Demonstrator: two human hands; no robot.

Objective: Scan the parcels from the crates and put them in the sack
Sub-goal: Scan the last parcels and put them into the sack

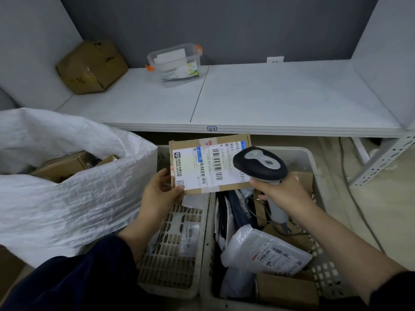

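White label across the box [210,163], printed sideways: "501E-" in big type at its far edge, "[TZ1]" at the edge by the scanner [260,164], which covers some print. Two long barcodes mid-label, a shorter one beside them, a QR code at the near corner. The bold Chinese line by the logo is too small to read. Down in the left crate [170,288], a pouch [189,237] label shows "3005". White bag [265,250]: barcodes, fine print unreadable. Shelf-edge tag [211,129], handwritten, starts "4-". Carton [92,66]: dark scrawl, illegible.
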